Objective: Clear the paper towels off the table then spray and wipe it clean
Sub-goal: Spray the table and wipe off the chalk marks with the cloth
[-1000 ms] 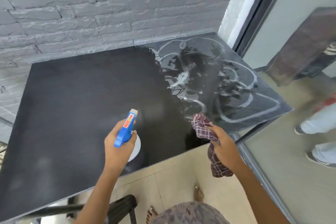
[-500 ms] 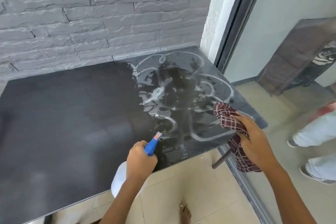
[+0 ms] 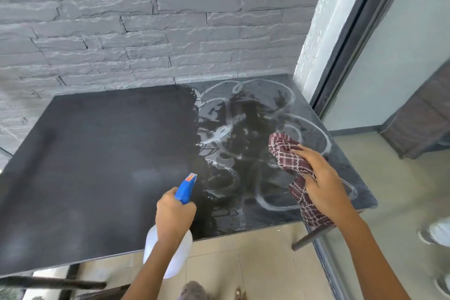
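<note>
Still gripping spray bottle (image 3: 170, 246), left hand (image 3: 174, 214) nears table (image 3: 97, 153) edge; right hand (image 3: 321, 182) clutches cloth (image 3: 285, 153).

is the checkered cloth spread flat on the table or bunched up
Bunched up. The right hand grips the checkered cloth in a crumpled wad against the wet side of the table, with a loose end hanging past the table's near edge.

spray bottle (image 3: 181, 214) sticker, print unreadable

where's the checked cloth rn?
Head view: checked cloth in the right hand, on the table's wet right side, right of the spray bottle.
</note>
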A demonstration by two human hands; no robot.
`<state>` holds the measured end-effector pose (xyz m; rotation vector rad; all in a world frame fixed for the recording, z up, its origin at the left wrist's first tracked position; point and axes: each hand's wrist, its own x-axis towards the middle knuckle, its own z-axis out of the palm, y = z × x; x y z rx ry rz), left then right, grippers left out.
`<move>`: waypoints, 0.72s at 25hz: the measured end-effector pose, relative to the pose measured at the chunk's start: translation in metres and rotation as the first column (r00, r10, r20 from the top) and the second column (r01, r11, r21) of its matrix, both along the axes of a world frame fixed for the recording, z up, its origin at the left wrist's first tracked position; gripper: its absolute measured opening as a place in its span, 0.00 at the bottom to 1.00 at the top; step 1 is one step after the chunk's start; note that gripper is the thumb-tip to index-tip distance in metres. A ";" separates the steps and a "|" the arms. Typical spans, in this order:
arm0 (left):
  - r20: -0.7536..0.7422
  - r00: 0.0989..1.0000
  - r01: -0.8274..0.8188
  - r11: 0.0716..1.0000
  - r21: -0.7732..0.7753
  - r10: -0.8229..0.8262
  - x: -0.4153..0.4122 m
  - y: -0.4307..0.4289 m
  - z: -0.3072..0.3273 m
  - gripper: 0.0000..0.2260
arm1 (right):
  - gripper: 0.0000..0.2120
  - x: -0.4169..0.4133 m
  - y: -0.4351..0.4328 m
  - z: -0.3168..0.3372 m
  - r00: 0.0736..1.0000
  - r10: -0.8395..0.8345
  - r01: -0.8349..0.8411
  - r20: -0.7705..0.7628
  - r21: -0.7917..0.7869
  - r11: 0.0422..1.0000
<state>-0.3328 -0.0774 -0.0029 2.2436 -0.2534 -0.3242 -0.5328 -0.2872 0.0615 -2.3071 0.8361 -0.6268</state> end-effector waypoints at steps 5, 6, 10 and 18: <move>-0.031 0.993 -0.114 0.993 0.037 0.115 0.022 -0.023 0.008 0.10 | 0.30 0.037 -0.012 0.006 0.998 0.065 -0.064 0.002 -0.045 0.997; -0.039 0.990 -0.132 0.990 0.046 0.133 0.027 -0.028 0.008 0.10 | 0.30 0.044 -0.015 0.006 0.998 0.069 -0.069 -0.001 -0.049 0.996; -0.083 0.983 -0.160 0.987 0.028 0.162 0.050 -0.052 0.005 0.11 | 0.31 0.065 -0.035 0.008 0.997 0.076 -0.076 -0.003 -0.061 0.995; -0.124 0.956 -0.270 0.963 -0.024 0.265 0.121 -0.134 0.013 0.10 | 0.30 0.131 -0.095 0.015 0.992 0.119 -0.122 -0.051 -0.066 0.990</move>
